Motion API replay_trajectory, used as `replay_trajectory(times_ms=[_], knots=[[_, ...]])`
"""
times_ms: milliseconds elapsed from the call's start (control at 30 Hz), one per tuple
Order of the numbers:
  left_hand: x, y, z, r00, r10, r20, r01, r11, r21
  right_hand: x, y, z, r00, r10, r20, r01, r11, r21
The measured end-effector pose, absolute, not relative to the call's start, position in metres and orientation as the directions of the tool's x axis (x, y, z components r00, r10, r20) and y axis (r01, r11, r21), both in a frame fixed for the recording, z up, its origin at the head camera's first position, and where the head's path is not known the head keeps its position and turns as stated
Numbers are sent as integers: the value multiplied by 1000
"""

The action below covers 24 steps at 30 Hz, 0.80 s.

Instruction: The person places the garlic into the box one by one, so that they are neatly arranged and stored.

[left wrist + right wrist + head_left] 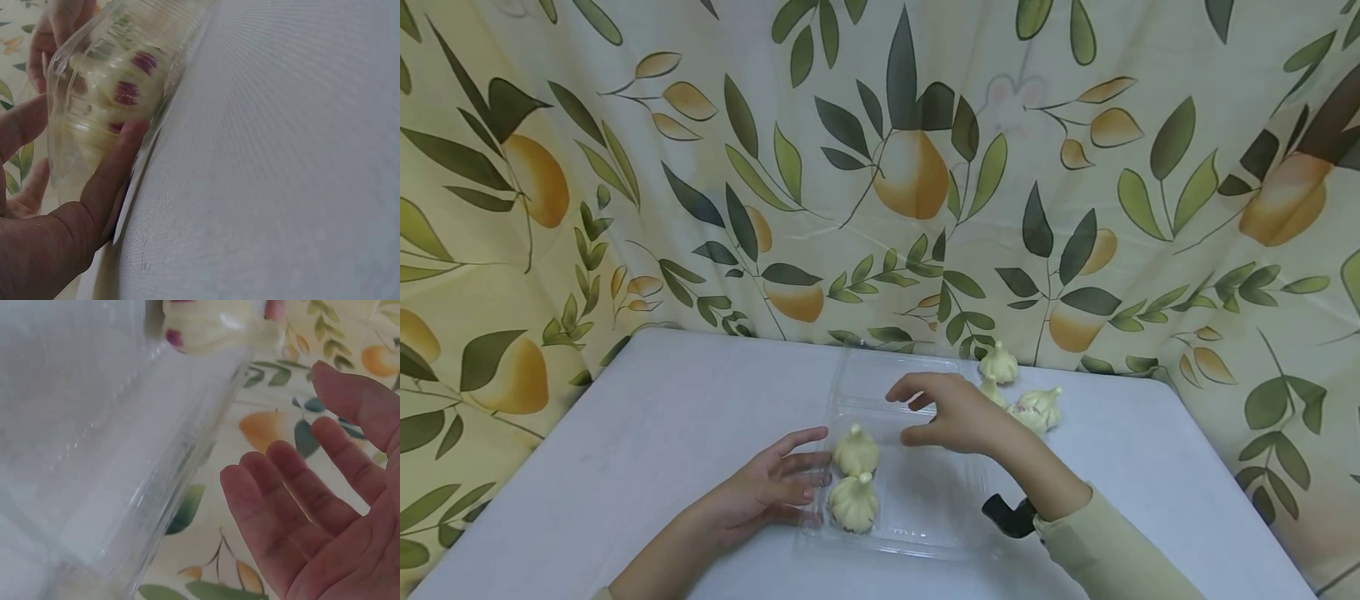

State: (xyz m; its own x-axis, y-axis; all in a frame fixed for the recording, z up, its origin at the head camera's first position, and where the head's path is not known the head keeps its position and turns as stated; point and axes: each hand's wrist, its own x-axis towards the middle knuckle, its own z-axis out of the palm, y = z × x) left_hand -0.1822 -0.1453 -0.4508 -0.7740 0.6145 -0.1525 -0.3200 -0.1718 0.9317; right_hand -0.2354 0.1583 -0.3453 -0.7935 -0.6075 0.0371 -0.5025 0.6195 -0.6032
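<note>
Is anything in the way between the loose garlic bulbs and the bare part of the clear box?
The right wall of the clear box stands between the loose garlic bulbs and its bare part. The empty right hand and forearm hang over that side. The lid seems folded back at the far end.

Two garlic bulbs (pixel 855 454) and the left hand (pixel 767 487) are blocking the plastic clamshell's (pixel 925 500) left side; its right half is lying free.
</note>
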Motion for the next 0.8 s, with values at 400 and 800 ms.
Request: replay_trajectory(times_ms=[400, 800], knots=[[-182, -146, -452, -776, 614, -146, -312, -172, 934, -228, 189, -343, -868, -493, 63, -381, 580, -720], [-183, -146, -453, -778, 610, -151, -315, -171, 934, -222, 217, -346, -916, -385, 114, -321, 532, -784]])
